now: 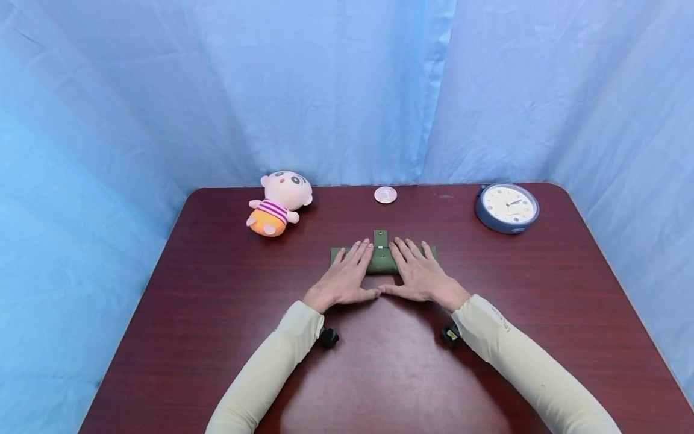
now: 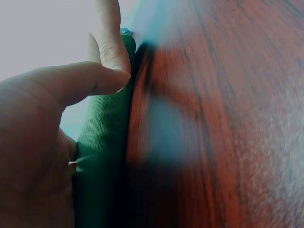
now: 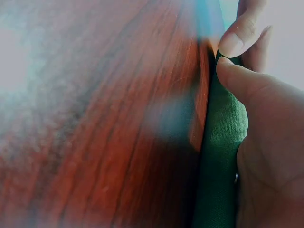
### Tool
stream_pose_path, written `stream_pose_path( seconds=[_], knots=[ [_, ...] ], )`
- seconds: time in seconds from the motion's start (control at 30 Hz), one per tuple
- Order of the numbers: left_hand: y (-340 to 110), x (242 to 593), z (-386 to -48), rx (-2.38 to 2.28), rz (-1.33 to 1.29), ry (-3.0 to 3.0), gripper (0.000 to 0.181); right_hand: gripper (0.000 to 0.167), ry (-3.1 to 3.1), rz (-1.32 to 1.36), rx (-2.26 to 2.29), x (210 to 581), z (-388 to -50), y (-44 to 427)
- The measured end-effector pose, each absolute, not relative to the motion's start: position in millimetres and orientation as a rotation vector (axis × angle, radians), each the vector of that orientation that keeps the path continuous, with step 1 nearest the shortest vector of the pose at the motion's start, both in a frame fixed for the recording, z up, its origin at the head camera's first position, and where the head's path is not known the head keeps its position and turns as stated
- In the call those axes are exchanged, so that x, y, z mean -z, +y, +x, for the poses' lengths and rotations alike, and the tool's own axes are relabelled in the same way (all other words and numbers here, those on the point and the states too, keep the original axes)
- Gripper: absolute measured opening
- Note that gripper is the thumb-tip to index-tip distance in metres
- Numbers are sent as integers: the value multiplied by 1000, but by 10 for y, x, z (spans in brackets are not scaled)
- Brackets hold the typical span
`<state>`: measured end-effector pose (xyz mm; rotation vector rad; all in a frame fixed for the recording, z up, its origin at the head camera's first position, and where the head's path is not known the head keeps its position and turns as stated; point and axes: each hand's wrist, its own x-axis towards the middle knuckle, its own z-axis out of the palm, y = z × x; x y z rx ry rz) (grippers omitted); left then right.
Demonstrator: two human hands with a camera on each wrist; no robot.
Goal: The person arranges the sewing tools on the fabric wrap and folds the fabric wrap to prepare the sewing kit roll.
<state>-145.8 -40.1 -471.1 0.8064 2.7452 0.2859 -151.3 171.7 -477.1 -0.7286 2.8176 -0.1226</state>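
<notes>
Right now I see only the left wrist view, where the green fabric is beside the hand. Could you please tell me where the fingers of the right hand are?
Observer: The right hand has its fingers extended over the right part of the green fabric.
Operator: Thank you. Does something reach out from the far edge of this fabric?
Observer: Yes, a short green strap points away from the person.
Operator: And is there any object at the far right?
Observer: Yes, a round clock is near the far right corner of the table.
</notes>
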Motion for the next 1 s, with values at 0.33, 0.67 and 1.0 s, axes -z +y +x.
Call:
stream_pose_path(
  seconds=[0.33, 0.67, 1.0],
  knots=[
    [-405, 4733, -1420, -154, 820, 2742, 102, 109, 2820, -719, 70, 4775, -1473, 1695],
    [-411, 4776, -1410, -168, 807, 2756, 105, 109, 2772, -720, 150, 4745, -1507, 1710],
    [-404, 4809, -1417, -118, 812, 2757, 106, 73, 2473, -678, 581, 4475, -1887, 1838]
  ],
)
